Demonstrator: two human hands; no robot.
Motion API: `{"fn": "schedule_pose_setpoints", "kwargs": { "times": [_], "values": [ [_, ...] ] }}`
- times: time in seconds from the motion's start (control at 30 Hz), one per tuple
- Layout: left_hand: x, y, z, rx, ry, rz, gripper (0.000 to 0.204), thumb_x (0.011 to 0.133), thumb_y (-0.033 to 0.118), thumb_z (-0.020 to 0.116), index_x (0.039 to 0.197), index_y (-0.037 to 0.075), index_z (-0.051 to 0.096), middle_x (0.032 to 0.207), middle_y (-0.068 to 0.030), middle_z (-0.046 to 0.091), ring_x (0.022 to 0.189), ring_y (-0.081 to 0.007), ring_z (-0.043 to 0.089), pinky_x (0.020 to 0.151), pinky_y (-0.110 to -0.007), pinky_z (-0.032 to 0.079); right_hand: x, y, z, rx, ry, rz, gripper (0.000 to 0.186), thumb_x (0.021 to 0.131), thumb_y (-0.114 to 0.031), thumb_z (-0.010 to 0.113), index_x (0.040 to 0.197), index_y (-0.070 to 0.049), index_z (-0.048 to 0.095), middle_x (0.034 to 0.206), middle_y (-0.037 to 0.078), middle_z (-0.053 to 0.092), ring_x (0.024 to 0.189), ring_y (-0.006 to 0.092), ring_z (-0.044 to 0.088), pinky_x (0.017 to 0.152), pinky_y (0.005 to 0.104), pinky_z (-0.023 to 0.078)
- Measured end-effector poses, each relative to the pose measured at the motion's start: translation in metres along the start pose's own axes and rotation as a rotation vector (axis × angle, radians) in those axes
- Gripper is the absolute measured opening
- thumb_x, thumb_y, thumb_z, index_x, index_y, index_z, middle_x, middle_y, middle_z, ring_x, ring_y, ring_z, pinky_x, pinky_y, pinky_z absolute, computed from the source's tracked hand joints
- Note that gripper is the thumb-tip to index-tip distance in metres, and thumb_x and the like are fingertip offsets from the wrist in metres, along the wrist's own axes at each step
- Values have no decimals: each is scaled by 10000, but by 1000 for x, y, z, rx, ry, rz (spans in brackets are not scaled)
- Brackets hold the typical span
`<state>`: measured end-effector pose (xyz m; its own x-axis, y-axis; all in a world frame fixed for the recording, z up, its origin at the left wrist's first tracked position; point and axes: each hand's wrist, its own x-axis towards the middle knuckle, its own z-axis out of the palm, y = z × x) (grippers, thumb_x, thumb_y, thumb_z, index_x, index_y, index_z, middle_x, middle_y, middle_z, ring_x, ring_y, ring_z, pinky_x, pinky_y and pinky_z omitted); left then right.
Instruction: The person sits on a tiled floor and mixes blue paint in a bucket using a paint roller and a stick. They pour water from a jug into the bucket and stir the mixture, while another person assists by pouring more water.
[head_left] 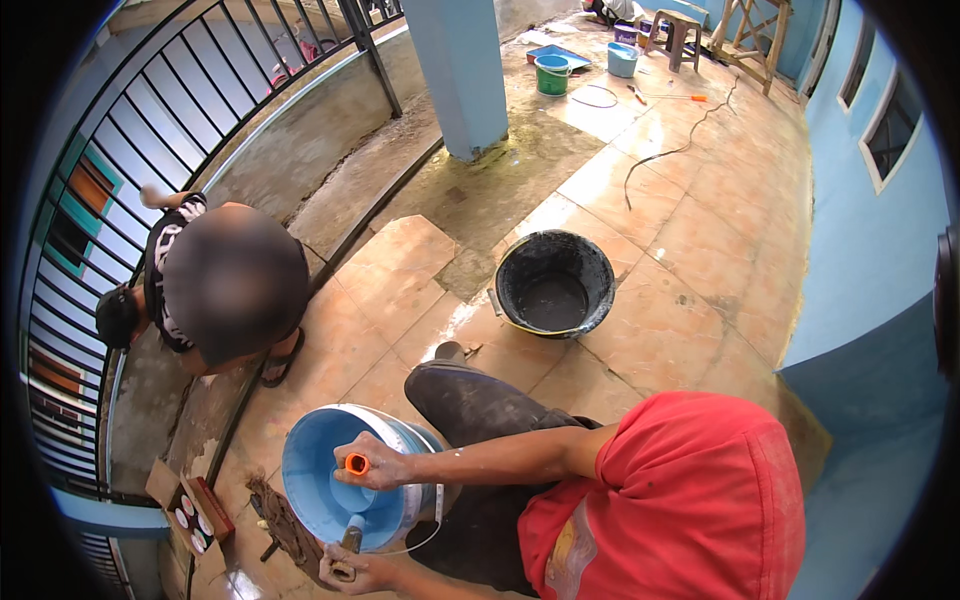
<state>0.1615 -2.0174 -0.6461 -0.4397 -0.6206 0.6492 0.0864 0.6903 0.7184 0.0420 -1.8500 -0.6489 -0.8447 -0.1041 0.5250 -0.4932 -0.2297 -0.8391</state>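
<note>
A bucket of light blue paint (pixel 300 440) stands tilted toward me, close to my dark-trousered legs. My right hand (pixel 375 465) is closed around a tool with an orange handle (pixel 356 463), held over the bucket's mouth. Its working end points down into the bucket, and I cannot make out its kind. Below it, at the bucket's near rim, my left hand (pixel 360 573) is closed on a paintbrush (pixel 351 538) with a worn wooden handle. The brush's tip is over or against the light blue inside of the bucket. A wire handle hangs down the bucket's side.
A black bucket (pixel 553 285) stands ahead on the tiles. A bent-over person (pixel 172 270) is at the left by the railing (pixel 85 330). An open carton (pixel 195 515) lies lower left. Farther off are a blue pillar (pixel 460 80), a green bucket (pixel 552 76), a stool (pixel 675 35) and a cable (pixel 660 155).
</note>
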Motion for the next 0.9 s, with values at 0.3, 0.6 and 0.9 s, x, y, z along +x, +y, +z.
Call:
{"fn": "schedule_pose_setpoints", "kwargs": {
  "times": [0.3, 0.6, 0.9],
  "values": [
    [14, 17, -18, -78, 19, -92, 319, 1046, 258, 679, 995, -46, 597, 916, -181, 662, 814, -266, 692, 729, -353, 596, 21, -48, -15, 10, -192, -102, 317, 922, -138, 702, 706, -41, 491, 575, 153, 471, 505, 319, 420, 497, 377, 382],
    [1, 36, 0, -169, 138, 140, 388, 899, 356, 834, 834, 2, 692, 761, -104, 603, 669, -239, 550, 593, -367, 425, 33, 8, -11, 24, -45, -127, 366, 926, -186, 739, 693, -52, 490, 553, 84, 425, 490, 208, 395, 487, 371, 350],
    [-4, 16, -10, 39, -55, 137, 327, 1033, 226, 701, 914, -64, 606, 886, -155, 661, 801, -257, 673, 699, -368, 555, 28, -6, -2, -5, -76, 89, 331, 927, -204, 687, 725, -20, 500, 593, 98, 411, 568, 213, 378, 552, 388, 370]
  ]
}}
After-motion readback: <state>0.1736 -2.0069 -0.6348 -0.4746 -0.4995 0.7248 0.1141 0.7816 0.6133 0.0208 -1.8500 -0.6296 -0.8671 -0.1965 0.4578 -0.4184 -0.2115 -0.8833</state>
